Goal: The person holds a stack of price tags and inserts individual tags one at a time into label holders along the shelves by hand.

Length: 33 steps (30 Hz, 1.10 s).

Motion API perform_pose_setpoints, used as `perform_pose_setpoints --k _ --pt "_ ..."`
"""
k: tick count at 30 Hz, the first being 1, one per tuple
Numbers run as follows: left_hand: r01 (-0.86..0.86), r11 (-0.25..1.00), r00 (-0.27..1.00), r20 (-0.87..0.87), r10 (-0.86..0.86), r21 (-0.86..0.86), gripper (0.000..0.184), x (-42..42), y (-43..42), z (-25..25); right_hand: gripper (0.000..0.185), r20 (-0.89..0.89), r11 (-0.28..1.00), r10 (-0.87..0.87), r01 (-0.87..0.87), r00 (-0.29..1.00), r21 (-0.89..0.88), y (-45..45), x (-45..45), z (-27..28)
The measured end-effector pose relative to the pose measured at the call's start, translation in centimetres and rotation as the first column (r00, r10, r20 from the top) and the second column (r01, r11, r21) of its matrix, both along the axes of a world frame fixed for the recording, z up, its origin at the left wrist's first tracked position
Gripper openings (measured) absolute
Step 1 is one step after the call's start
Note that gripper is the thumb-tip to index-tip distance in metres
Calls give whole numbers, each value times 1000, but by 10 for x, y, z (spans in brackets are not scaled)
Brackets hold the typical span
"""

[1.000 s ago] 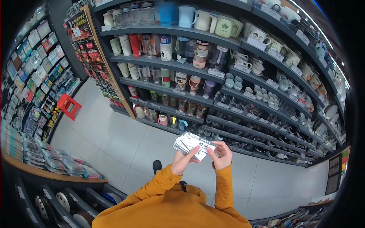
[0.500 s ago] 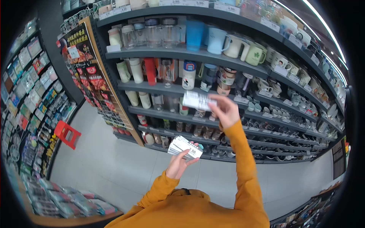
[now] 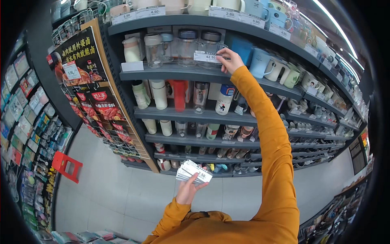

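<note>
My right hand (image 3: 230, 61) is raised to the second shelf from the top and pinches the right end of a white price tag (image 3: 206, 56) reading 42.50. That tag is at the shelf's front, before glass jars with dark lids (image 3: 211, 40). Lower down, my left hand (image 3: 187, 190) holds a fanned stack of white price tags (image 3: 191, 172), its thumb on the top one. A blank white card (image 3: 132, 66) sits on the same shelf's edge at the left. Beneath that shelf stand thermoses, among them a white bottle with a blue lid (image 3: 224, 99).
A red plastic stool (image 3: 67, 166) stands on the tiled floor (image 3: 134, 191) at the left. Hanging red food packets (image 3: 106, 104) fill a rack beside the shelves. Blue and green mugs (image 3: 260, 63) are right of my right hand.
My right hand has moved up from the stack to the shelf with one tag. My left hand stays low with the other tags. The view has shifted closer to the shelves.
</note>
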<state>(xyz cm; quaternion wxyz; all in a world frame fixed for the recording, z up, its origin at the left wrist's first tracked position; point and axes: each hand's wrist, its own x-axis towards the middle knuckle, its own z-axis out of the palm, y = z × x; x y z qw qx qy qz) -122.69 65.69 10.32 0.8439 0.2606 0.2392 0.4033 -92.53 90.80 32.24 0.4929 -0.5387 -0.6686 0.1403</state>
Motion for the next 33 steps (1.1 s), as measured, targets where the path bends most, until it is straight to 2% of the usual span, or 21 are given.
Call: perform_pose_setpoints --k 3,7,19,27,33 --pt "2 999 1000 31 -1 -49 32 -7 12 0 22 13 996 20 -19 1000 -83 9 -1 -4" --pt "44 997 997 61 -41 -62 32 -15 28 -4 24 -57 975 73 -83 996 -204 5 -7 2" --pt "106 992 994 40 -103 -72 39 -19 47 -13 26 -155 964 97 -132 983 -231 8 -20 2" --pt "118 989 993 10 -118 -89 43 -17 46 -18 25 -94 963 87 -108 992 -248 10 -26 7" --pt "117 991 993 -15 -118 -67 47 -19 44 -18 26 -81 979 105 -118 991 -169 15 -25 11"
